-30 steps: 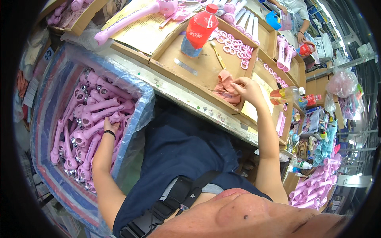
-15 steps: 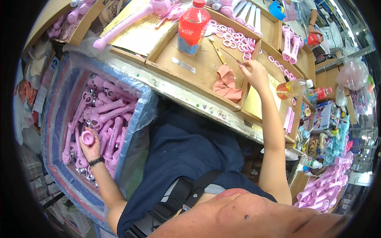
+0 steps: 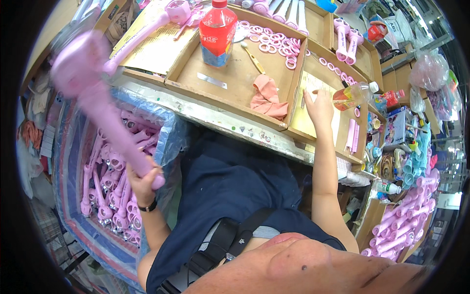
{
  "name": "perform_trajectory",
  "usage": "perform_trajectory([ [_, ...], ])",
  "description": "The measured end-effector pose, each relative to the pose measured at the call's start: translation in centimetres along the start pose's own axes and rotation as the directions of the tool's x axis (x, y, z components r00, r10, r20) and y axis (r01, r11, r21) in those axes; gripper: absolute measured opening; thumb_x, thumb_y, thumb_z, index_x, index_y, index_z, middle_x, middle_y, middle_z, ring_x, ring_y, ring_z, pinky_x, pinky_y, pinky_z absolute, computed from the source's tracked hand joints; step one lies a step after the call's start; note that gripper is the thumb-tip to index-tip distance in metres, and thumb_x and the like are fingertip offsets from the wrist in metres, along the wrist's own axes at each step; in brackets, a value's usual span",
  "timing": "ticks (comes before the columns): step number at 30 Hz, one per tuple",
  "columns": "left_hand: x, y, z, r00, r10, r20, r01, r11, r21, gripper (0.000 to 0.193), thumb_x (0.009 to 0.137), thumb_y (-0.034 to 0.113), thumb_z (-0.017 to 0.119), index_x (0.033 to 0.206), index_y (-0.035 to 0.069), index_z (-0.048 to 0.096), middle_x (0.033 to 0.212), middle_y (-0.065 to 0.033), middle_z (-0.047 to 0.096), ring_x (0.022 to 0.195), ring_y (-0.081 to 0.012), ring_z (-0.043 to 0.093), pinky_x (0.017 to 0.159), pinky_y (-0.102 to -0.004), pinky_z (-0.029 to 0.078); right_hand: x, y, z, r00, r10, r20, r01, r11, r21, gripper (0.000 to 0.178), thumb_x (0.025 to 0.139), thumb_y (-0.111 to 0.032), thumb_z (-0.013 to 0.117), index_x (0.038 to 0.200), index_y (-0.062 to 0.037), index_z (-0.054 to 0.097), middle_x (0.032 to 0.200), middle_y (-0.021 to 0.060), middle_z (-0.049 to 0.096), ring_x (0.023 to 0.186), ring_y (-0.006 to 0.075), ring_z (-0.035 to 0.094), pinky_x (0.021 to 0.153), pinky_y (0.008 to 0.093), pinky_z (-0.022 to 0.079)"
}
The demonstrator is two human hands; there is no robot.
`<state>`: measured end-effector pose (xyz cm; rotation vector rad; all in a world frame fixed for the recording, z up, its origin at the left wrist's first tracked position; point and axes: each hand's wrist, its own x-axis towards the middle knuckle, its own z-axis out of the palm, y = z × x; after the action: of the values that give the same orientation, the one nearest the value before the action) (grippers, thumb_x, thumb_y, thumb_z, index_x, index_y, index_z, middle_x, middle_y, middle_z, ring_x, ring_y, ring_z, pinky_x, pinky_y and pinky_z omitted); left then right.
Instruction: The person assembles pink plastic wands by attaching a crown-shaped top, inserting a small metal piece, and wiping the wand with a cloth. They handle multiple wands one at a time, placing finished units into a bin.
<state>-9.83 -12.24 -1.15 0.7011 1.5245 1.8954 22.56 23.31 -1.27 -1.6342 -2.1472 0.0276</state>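
- Cluttered workroom; table (image 3: pixel 235 128) edge slanting above the lap, shallow cardboard tray (image 3: pixel 235 90) set along it.
- Left hand (image 3: pixel 142 183): wrapped around the handle end of a pink wand (image 3: pixel 112 127), tilted up-left above the plastic-lined bin (image 3: pixel 68 181), blurred head reaching past the bin's rim.
- Right hand (image 3: pixel 319 109): over a yellow sheet (image 3: pixel 304 117), just right of the tray wall; fingers bent, whether pinching anything, cannot tell.
- Tray floor showing between metal strip (image 3: pixel 212 81) and orange cloth (image 3: pixel 269 100); cloth close to the front edge.

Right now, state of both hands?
Left hand: closed around a pink wand.
Right hand: over the yellow sheet; whether it grips anything can't be told.
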Motion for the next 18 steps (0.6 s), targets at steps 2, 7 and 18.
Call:
perform_trajectory([
  [2,0.4,-0.5,2.7,0.986,-0.044,0.161,0.045,0.999,0.0,0.05,0.071,-0.001,0.065,0.117,0.0,0.044,0.081,-0.0086,0.058,0.066,-0.0159,0.059,0.06,-0.0271,0.05,-0.2,-1.6,0.6,0.934,-0.225,-0.276,0.26,0.961,0.097,0.033,0.077,-0.034,0.067,0.083,-0.0024,0.061,0.09,0.0156,0.06,0.085,0.033,0.059,0.074,0.0421,0.047],
  [7,0.1,-1.7,8.9,0.843,-0.247,0.478,0.262,0.964,0.034,0.047,0.073,0.001,0.066,0.115,0.0,0.046,0.082,-0.0062,0.059,0.069,-0.0113,0.058,0.063,-0.0245,0.047,0.5,-8.0,2.3,0.857,-0.514,0.041,0.499,0.846,0.187,0.022,0.08,-0.024,0.065,0.088,-0.004,0.064,0.088,0.014,0.063,0.087,0.0335,0.058,0.076,0.0405,0.047],
  [18,0.0,-3.1,14.1,0.651,-0.481,0.588,0.625,0.779,-0.055,0.052,0.075,0.004,0.064,0.121,0.0,0.04,0.079,-0.0094,0.056,0.061,-0.0155,0.059,0.058,-0.0282,0.05,5.3,-7.7,-8.1,0.979,0.068,-0.19,0.115,0.587,0.801,0.029,0.093,-0.021,0.047,0.105,0.0027,0.057,0.085,0.01,0.063,0.078,0.0154,0.059,0.069,0.0335,0.047],
])
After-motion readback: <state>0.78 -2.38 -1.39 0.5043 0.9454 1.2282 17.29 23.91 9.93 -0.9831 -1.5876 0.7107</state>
